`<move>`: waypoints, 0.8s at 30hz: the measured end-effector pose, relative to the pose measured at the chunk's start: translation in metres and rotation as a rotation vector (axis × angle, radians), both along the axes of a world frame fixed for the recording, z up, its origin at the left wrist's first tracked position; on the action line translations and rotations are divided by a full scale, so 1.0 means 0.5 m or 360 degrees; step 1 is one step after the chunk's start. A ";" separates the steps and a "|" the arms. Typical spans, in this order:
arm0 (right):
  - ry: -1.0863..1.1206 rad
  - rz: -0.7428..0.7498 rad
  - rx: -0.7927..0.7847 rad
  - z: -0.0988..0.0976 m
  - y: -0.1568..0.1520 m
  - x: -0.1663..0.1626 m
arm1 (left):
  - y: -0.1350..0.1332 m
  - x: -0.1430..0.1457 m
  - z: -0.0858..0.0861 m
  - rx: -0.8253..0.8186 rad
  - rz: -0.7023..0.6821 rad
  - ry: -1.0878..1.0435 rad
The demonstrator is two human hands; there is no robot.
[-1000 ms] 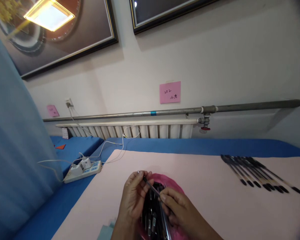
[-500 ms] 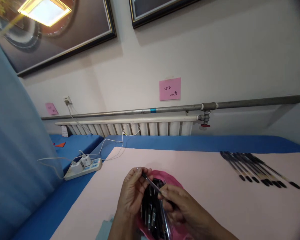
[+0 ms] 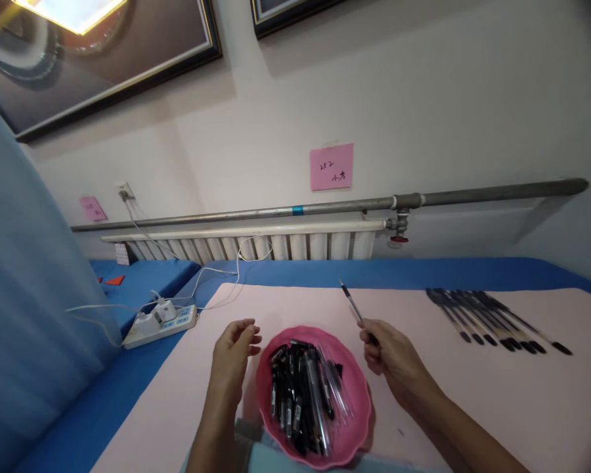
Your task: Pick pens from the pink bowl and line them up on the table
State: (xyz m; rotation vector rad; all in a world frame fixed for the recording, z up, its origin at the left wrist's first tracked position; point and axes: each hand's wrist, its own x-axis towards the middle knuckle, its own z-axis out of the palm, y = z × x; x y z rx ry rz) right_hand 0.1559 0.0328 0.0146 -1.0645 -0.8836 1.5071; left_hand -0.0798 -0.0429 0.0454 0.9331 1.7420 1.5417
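Observation:
A pink bowl sits near the table's front edge, filled with several black and clear pens. My right hand is just right of the bowl, closed on one pen whose tip points up and away. My left hand hovers left of the bowl with its fingers loosely curled and apart, holding nothing. A row of several dark pens lies side by side on the pink sheet at the right.
A white power strip with plugs and cables lies on the blue cloth at the left. A radiator and a pipe run along the wall behind. A blue curtain hangs at the far left.
My hands were together over the bowl on one pen; now they have parted. The right hand carried the pen to the right, the left let go and moved left.

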 end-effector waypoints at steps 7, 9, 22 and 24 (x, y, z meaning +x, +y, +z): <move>-0.0013 0.0061 -0.0084 -0.037 0.011 -0.008 | 0.001 0.015 -0.013 -0.0251 -0.0072 0.0763; -0.0007 0.0084 -0.0089 -0.039 0.011 -0.011 | 0.003 0.038 -0.013 -0.0349 -0.0117 0.1053; -0.0014 0.0102 -0.0101 -0.033 0.010 -0.007 | 0.003 0.110 -0.007 -0.0924 -0.0226 0.1913; -0.0024 0.0102 -0.0099 -0.032 0.010 -0.007 | 0.001 0.112 -0.003 -0.0964 -0.0261 0.1942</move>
